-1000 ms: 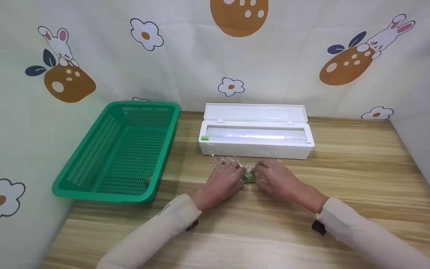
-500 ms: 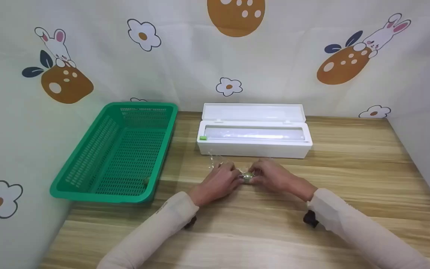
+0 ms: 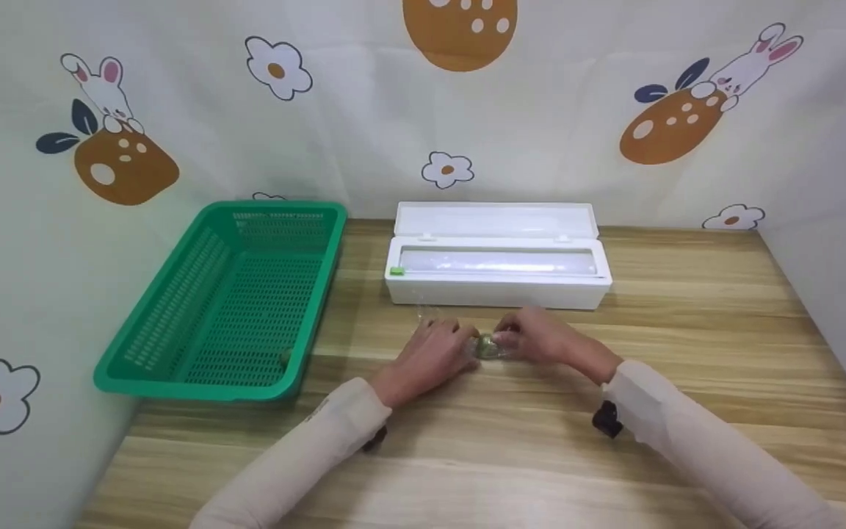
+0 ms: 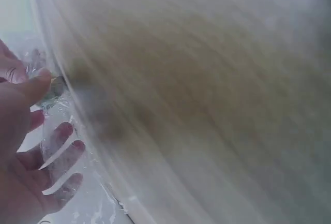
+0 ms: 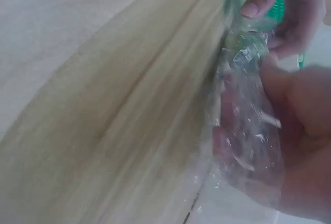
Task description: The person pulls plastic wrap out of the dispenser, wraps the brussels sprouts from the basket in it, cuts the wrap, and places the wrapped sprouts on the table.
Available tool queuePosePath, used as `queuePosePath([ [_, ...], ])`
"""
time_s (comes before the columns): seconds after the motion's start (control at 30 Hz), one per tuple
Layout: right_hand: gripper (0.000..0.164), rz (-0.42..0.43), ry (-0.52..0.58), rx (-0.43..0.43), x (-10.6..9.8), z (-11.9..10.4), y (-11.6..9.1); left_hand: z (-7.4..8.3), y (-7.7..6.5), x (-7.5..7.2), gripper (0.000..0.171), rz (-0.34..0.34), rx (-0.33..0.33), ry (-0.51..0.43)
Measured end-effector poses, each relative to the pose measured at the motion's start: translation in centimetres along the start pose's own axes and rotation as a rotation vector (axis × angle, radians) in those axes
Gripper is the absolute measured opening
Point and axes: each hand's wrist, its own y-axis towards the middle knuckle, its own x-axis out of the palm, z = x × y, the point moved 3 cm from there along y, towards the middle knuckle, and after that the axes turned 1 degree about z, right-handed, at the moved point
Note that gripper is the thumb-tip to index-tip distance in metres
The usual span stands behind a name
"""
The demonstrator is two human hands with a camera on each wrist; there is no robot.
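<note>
A small round green item lies between the hands low over the table, wrapped in clear cling film; its exact kind is obscured. My left hand holds the wrapped item from the left. Its thumb presses at the item, while film lies over the other fingers in the left wrist view. From the right, my right hand pinches the film close beside the item. In the right wrist view, loose crinkled film trails over this hand's fingers and palm.
Behind the hands stands a white cling film box, lid raised, with a roll inside and a green slider. To the left is a green plastic basket holding a small brownish-green thing. A patterned cloth hangs behind the wood-grain table.
The film has been drawn closer round the green item. My right hand has shifted from spreading film at the item's side to pinching it; the left hand moved little. The head view drifted slightly.
</note>
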Motion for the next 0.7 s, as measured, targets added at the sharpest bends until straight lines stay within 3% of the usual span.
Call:
queuePosePath([
  [0.13,0.022,0.171,-0.041,-0.063,-0.1,-0.3,-0.1,-0.5,0.5,0.4,0.032,0.014,-0.038,-0.023],
  [0.3,0.021,0.206,-0.078,-0.208,0.0,-0.7,-0.4,-1.0,0.8,0.7,0.030,0.023,-0.058,-0.058],
  [0.5,0.020,0.180,-0.072,-0.157,-0.1,0.0,-0.3,-1.1,1.0,0.6,0.034,0.012,-0.069,-0.037],
  [0.7,0.021,0.225,-0.133,-0.096,-0.1,0.5,-0.5,-0.8,1.3,0.3,0.036,-0.026,-0.056,0.063],
])
